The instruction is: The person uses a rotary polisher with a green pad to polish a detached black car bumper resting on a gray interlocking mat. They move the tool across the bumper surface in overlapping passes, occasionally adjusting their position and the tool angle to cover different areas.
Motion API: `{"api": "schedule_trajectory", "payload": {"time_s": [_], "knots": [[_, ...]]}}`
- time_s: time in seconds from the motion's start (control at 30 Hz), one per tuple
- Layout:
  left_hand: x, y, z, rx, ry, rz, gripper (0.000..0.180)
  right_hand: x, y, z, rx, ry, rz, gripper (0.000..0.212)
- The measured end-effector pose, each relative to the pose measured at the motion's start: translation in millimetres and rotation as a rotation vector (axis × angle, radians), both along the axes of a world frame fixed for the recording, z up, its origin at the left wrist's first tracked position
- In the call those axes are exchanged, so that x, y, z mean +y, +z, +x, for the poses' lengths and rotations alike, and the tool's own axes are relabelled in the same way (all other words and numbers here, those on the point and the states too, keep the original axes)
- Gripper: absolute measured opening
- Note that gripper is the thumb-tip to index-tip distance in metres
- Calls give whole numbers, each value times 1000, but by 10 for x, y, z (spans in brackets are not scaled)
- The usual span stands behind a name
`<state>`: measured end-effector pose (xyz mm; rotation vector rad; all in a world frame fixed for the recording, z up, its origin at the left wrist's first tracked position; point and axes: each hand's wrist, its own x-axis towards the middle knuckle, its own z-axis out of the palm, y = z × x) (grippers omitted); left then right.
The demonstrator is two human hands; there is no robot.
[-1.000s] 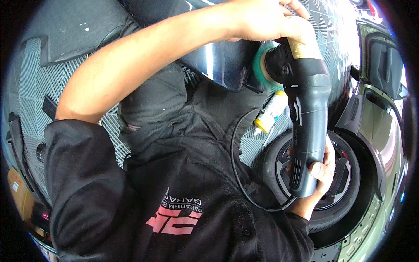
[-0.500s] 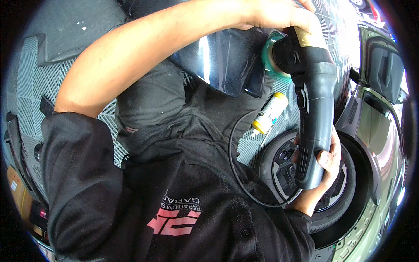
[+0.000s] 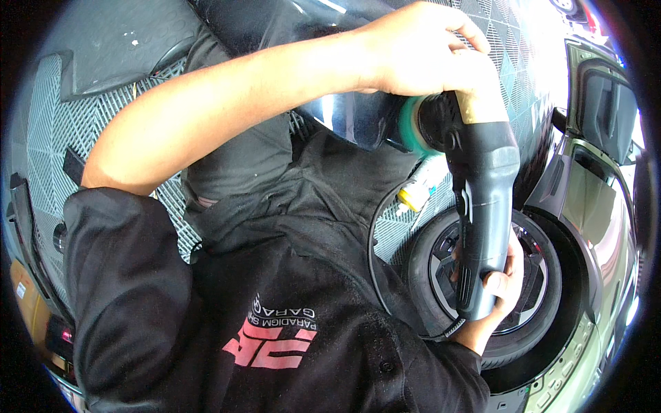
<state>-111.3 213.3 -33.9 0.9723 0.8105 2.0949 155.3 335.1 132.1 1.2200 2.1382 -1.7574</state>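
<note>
A black and grey polisher [image 3: 486,186] with a green foam pad [image 3: 415,127] is held in both my hands. My left hand [image 3: 430,58] wraps over its yellowish-topped head, fingers curled. Lower down, my right hand [image 3: 508,281] grips the rear of its body, close to where the black cord [image 3: 377,275] comes out. The pad faces a glossy dark blue car body panel [image 3: 348,124] at my legs. Its edge meets or nearly meets the panel; the exact contact is hidden. My left forearm covers part of the panel.
A yellow-capped white bottle [image 3: 416,193] lies on the grey grid floor [image 3: 43,144], partly behind the polisher. At the right, a wheel [image 3: 441,303] sits in the arch of a greenish car [image 3: 585,199]. A dark mat [image 3: 124,41] lies far left.
Both hands have brought the polisher left and nearer to my body. Its pad has moved along the panel side and now hides more of the bottle.
</note>
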Motion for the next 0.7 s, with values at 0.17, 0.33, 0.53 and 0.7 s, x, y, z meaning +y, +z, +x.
{"api": "schedule_trajectory", "payload": {"time_s": [0.17,0.33,0.53,0.7], "knots": [[-46,13,8,36,-45,-68,41,-22,-45,137,72,4,50,112],[-21,-34,-45,21,19,-35,43,-78,-17,-20,34,-16,43,112],[-5,-98,-151,-145,-62,-8,45,-99,-56,-205,8,10,58,112],[-57,-88,-127,-66,-10,-19,47,-75,-57,-197,-6,45,37,113]]}}
